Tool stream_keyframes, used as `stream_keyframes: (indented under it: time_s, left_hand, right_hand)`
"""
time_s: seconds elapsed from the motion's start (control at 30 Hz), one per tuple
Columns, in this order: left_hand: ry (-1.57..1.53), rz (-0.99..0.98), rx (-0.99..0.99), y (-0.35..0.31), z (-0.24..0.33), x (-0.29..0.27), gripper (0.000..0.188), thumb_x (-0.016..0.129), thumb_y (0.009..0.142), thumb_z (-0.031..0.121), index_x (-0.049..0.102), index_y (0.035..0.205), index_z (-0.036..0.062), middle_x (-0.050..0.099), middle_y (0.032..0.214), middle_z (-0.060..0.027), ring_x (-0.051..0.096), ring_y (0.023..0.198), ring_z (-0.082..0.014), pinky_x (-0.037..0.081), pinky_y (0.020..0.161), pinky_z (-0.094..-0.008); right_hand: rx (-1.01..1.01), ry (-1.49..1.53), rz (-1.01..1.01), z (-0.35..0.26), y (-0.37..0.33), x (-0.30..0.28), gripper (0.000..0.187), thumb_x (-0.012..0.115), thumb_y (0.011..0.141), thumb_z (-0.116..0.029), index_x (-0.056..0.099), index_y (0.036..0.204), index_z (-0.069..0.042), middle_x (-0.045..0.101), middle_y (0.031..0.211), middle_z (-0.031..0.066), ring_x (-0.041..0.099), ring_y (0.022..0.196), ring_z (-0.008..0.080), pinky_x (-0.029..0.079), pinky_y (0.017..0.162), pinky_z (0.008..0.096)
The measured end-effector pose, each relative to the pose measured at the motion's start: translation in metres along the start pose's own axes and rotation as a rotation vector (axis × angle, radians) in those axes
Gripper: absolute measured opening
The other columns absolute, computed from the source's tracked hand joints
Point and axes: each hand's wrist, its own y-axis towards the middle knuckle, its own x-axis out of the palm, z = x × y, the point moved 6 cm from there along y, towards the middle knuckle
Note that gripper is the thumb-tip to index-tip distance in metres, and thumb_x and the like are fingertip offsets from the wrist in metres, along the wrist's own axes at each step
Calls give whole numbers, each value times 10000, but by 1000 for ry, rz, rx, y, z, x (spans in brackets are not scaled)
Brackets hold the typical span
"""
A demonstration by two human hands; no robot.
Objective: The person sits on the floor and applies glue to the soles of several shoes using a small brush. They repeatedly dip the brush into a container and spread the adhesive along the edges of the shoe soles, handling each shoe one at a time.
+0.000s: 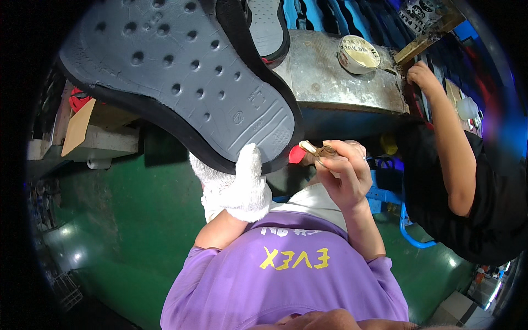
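A large shoe point(181, 71) with a grey, dimpled underside and black edge fills the upper left, tilted, heel end toward me. My left hand point(242, 190), in a white knitted glove, grips that heel end, thumb on the grey face and the other fingers largely hidden behind. Bare, my right hand point(346, 170) pinches a slim brownish tool point(319, 150) with a pale tip; its exact kind is unclear. The tip points at the heel, close beside a red tab-like piece point(297, 154). Whether that piece belongs to the shoe or the tool, I cannot tell.
Beyond lies a worn metal bench point(324, 91), bearing a round tub point(358, 55) of pale stuff. A second grey-soled shoe point(267, 27) and blue racks point(324, 14) are behind. At right, a co-worker's arm point(454, 137) reaches forward, near a blue stool point(410, 225). An open carton point(80, 126) stands left.
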Motion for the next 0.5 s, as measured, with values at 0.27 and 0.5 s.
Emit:
stream_keyframes:
  time_s: [0.27,0.5]
  left_hand:
    - [169,187,-4,1,1,2,503,473,1046,364,509,1414,24,645,1291,-157,641,1064,-271,489,839,-370]
    - [-159,-107,-9,2,-1,-1,470,395,1098,296,510,1426,-20,580,1417,-171,575,1286,-278,427,1136,-408]
  right_hand:
    - [-39,37,-79,-17,-1,4,267,825,674,36,654,866,-32,692,1073,146,641,784,257,492,685,342]
    - [9,58,-48,-20,-6,-3,265,826,665,57,641,835,-28,711,1015,166,658,780,245,502,661,322]
